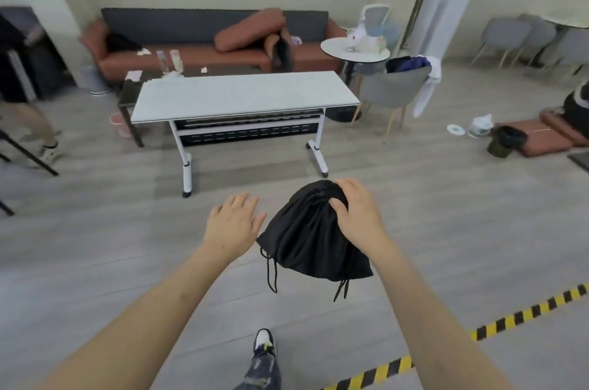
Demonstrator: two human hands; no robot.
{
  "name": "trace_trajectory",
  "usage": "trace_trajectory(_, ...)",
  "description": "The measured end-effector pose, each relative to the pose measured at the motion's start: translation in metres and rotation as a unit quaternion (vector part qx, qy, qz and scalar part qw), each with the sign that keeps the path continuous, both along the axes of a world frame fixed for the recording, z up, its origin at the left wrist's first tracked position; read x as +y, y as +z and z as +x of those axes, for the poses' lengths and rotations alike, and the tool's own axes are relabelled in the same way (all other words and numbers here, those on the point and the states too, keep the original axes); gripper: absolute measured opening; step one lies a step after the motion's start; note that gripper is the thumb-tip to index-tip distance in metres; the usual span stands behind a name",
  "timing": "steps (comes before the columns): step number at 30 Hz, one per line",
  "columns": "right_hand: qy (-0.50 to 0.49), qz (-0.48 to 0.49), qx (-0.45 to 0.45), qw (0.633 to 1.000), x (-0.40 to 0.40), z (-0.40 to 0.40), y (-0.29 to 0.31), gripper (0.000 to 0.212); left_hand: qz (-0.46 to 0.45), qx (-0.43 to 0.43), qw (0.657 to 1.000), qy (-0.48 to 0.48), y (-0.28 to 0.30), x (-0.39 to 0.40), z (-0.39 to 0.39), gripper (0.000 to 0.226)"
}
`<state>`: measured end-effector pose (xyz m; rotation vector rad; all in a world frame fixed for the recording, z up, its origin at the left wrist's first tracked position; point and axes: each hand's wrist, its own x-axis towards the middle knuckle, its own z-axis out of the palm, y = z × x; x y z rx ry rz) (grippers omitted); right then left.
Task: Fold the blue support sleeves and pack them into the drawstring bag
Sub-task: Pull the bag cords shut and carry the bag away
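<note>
Bag [314, 240] mouth under right hand [358, 211]

My right hand [357, 211] grips the gathered top of the black drawstring bag [314, 243], fingers [339, 205] curled into the fabric. The bag hangs above the grey floor [127, 246], its cords [271, 275] dangling below. My left hand [231, 225] is held flat beside the bag, fingers spread. A white bench [242, 95] stands ahead.

black drawstring bag [314, 243], bunched, hanging, cords dangling
</note>
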<state>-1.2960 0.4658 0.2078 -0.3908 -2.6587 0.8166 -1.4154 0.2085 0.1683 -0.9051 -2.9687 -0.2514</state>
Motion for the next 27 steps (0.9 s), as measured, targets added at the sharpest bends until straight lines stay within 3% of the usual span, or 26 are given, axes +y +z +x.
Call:
trace_trajectory(14, 0.035, -0.02, 0.006, 0.999, 0.149, -0.289, 0.003, 0.031, 0.033, -0.043, 0.998, 0.024, -0.003, 0.159, -0.289, 0.053)
trace_trajectory(27, 0.043, -0.05, 0.162, 0.985, 0.3, -0.576, 0.046, 0.031, 0.05, -0.012, 0.995, 0.08, 0.02, 0.294, -0.537, 0.053)
